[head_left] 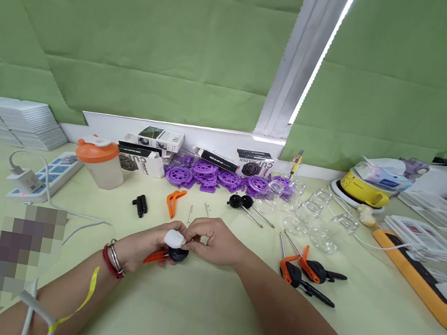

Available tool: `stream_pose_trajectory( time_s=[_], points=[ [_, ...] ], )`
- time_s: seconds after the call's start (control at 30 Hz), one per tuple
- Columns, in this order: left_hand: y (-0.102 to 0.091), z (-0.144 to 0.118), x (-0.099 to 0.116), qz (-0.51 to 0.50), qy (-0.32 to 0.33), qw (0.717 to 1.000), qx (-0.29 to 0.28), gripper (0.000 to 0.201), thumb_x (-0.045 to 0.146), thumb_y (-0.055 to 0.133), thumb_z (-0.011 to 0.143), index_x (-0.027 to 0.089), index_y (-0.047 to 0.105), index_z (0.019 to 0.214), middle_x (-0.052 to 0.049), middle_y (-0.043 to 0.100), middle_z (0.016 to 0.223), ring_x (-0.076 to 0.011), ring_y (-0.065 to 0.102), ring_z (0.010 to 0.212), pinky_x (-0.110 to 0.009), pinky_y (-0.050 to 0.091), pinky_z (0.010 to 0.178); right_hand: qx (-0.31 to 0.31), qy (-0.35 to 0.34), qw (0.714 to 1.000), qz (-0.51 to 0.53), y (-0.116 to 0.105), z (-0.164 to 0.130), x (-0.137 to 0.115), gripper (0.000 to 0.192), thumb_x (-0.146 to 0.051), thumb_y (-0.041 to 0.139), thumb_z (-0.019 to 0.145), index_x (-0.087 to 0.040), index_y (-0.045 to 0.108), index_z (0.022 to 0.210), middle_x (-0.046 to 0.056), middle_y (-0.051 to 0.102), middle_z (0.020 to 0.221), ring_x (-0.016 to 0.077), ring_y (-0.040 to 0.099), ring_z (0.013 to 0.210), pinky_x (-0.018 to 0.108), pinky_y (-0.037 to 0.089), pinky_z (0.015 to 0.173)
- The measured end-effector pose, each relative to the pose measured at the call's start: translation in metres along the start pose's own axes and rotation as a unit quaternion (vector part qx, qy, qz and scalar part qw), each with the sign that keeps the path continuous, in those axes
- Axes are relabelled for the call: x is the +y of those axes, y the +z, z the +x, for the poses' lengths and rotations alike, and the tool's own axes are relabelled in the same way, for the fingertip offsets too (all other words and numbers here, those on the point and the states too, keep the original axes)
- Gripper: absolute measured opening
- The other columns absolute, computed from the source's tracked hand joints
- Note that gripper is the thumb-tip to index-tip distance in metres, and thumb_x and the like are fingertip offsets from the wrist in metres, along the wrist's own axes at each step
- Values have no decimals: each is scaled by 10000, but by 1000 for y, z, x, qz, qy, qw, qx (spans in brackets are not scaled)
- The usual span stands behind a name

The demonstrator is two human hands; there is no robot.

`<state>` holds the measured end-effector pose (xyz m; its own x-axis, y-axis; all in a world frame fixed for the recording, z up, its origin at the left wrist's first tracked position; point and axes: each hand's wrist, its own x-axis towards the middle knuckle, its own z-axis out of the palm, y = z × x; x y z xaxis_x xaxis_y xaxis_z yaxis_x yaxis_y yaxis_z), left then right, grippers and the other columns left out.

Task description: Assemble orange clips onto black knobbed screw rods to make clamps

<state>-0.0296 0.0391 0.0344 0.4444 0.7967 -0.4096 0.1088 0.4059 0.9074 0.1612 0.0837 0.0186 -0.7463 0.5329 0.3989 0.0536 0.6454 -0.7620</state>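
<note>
Orange-handled clamp (168,254) gripped in the left hand (141,248); right hand (215,241) pinches what looks like a white cap (174,238) just above it

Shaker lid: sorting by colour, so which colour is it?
Orange, on the shaker lid, seen in the head view.

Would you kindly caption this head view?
Both hands hold a black-and-orange plastic clamp with a white cap over a pale green table.

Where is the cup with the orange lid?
The cup with the orange lid stands on the table's far left side in the head view, between the white power strip and the small boxes.
</note>
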Motion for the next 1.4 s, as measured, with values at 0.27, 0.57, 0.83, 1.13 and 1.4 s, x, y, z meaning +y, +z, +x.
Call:
stream_pose_trajectory(
  time_s=[0.27, 0.57, 0.83, 1.13, 1.4],
  points=[
    [4, -2, 3, 3, 0, 1000, -1, 208, 289, 551, 677, 192, 462, 837, -9, 560, 729, -172, 563, 688, -267, 378, 564, -10, -12, 1000, 9, -1, 1, -4, 110, -178, 616, 801, -192, 708, 860, 41, 661, 842, 139, 607, 798, 243, 464, 733],
    [3, -2, 2, 4, 0, 1000, -5, 238, 292, 539, 681, 189, 482, 888, -32, 592, 773, -184, 579, 714, -266, 376, 565, 5, 43, 999, 3, -1, 1, -4, 141, -257, 752, 684, -161, 661, 732, -2, 609, 736, 105, 542, 666, 216, 431, 634],
    [-1, -1, -2, -3, 0, 1000, -7, 228, 291, 523, 710, 190, 495, 912, -35, 605, 804, -181, 590, 699, -273, 381, 575, -26, 123, 987, 98, -4, -7, -5, 212, -183, 723, 668, -166, 624, 855, -10, 588, 766, 101, 529, 664, 224, 432, 632],
    [1, -2, 2, -15, 2, 1000, -2, 251, 339, 567, 685, 190, 498, 875, -23, 596, 764, -182, 589, 681, -270, 385, 566, 7, 162, 957, 240, 14, -5, 5, 132, -174, 663, 708, -147, 590, 815, 1, 607, 754, 111, 570, 700, 240, 456, 659],
    [2, -1, 2, -15, -2, 1000, 4, 261, 352, 563, 684, 190, 486, 874, -29, 592, 774, -182, 592, 689, -266, 383, 556, 26, 177, 944, 278, 16, -3, 1, 152, -170, 696, 668, -144, 568, 745, -12, 601, 725, 98, 559, 656, 232, 437, 639]
  ],
)
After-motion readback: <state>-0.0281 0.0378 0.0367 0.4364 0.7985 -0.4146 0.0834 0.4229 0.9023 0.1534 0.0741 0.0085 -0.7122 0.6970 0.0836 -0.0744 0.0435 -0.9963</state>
